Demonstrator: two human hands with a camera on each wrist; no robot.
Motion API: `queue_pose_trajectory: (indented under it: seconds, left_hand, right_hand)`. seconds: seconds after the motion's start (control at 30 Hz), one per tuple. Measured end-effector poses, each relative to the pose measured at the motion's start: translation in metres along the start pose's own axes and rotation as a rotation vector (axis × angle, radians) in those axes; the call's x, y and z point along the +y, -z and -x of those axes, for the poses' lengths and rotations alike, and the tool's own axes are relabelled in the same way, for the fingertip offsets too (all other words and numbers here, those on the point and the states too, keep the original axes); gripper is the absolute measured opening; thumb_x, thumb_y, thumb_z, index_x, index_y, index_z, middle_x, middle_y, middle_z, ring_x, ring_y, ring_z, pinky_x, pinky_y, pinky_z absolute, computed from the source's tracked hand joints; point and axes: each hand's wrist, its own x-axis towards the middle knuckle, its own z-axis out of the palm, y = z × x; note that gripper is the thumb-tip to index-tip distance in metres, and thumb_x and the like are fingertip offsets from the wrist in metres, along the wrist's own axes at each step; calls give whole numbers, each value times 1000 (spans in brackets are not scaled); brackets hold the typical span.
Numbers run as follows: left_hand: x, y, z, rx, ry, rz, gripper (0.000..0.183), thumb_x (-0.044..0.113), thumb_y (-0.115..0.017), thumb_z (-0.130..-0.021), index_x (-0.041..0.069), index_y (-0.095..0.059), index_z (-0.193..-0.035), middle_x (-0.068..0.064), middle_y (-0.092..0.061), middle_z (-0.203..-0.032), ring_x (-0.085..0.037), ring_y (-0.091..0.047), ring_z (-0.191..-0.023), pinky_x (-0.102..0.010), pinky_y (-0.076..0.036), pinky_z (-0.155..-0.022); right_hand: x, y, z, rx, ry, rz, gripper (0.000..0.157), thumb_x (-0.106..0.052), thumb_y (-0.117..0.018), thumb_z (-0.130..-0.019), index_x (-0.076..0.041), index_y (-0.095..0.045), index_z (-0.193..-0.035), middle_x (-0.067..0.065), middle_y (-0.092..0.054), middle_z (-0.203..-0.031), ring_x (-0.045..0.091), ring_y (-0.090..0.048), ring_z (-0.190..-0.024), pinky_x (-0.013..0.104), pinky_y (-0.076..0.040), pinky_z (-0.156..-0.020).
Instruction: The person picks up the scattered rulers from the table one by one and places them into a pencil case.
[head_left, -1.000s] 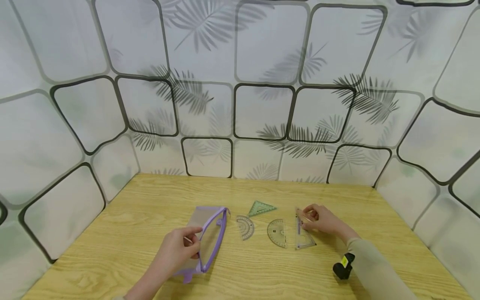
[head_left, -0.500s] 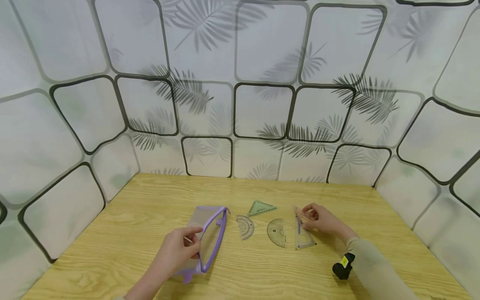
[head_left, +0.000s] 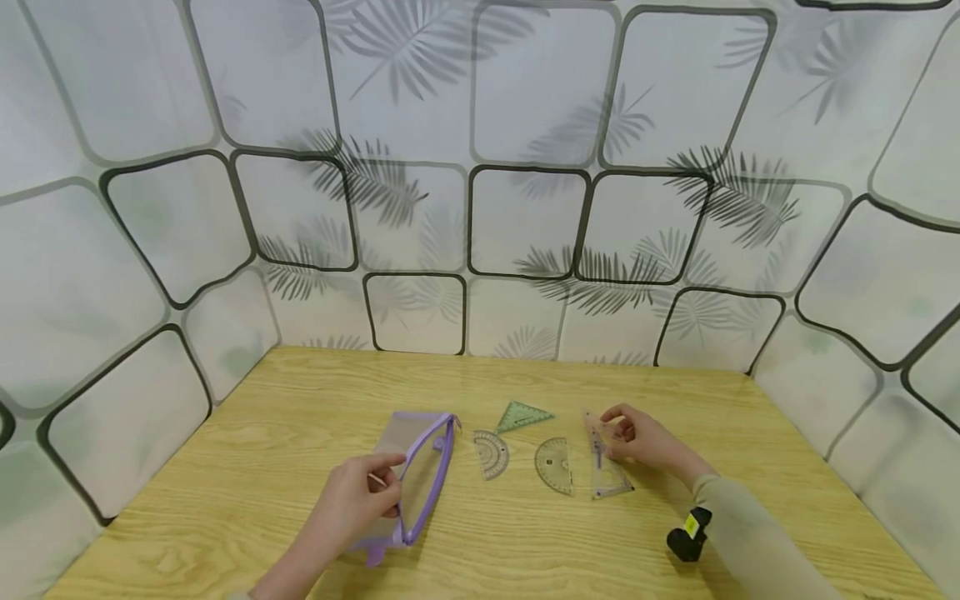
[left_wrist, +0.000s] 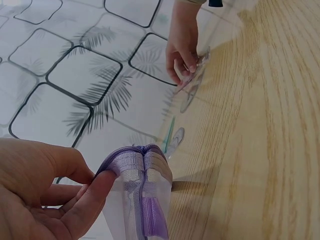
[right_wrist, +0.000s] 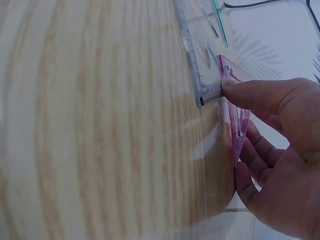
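Note:
My left hand (head_left: 356,492) pinches the rim of a purple zip pouch (head_left: 426,492), whose mouth gapes to the right. In the left wrist view, thumb and forefinger meet on the pouch's purple edge (left_wrist: 126,162). Further right, my right hand (head_left: 648,442) holds a pink transparent set square (right_wrist: 238,122) between thumb and fingers, tilted up off the table. A clear set square (head_left: 611,482) lies right beside it, its corner near my thumb in the right wrist view. Left of these lie a clear protractor (head_left: 553,467), a second protractor (head_left: 491,457) and a green set square (head_left: 522,416).
The wooden table (head_left: 510,558) carries all of these. A patterned curtain (head_left: 525,225) with leaf prints walls it in at the back and both sides. A black device (head_left: 687,537) with a yellow label sits at my right wrist.
The pink set square's upper tip has shifted slightly left and away, with my right fingers moving along slightly. My left hand and the pouch stay as they were.

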Motion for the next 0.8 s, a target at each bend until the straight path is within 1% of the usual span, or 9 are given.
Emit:
queue_pose_trajectory:
  seconds: [0.2,0.3,0.53,0.7,0.8]
  left_hand:
    - [1,0,0,1,10,4,45,-5,-58,-78,-5,-66,-123,-6,-64,-81,-12,-66,-61,-21,-60,-53]
    - [1,0,0,2,18,3,46,-5,-58,-78,-5,-66,-123,-7,-63,-81,-12,-66,-62,-22,-60,-53]
    - [1,0,-1,3,15,1,45,-5,-58,-78,-5,-66,-122,-8,-64,-80,-12,-66,-62,-21,-60,-52]
    - [1,0,-2,1,14,2,45,-5,-57,-78,-5,-66,-122,-6,-64,-80,-12,-66,-63,-21,-60,-52]
    - [1,0,-2,2,17,-1,46,-6,-57,-78,-5,-66,-123,-5,-64,-80,-12,-66,-62,-21,-60,-52]
  right_hand:
    - [0,-1,0,38,5,11,47,-10,-76,-84,6,-53,-122,14,-56,-96,16,-51,-80,23,-46,-62]
    - [-1,-2,-1,37,8,10,45,-8,-76,-84,7,-54,-121,14,-56,-94,17,-51,-80,23,-46,-62]
    - [-3,-1,0,38,12,-2,40,-7,-76,-82,3,-58,-117,13,-56,-93,18,-53,-80,24,-49,-61]
    - [0,1,-1,34,1,7,38,-10,-77,-82,0,-61,-114,11,-61,-95,18,-57,-84,27,-52,-67]
    - [2,2,-3,29,-14,18,36,-11,-78,-82,-2,-62,-113,10,-63,-95,18,-58,-84,27,-53,-67]
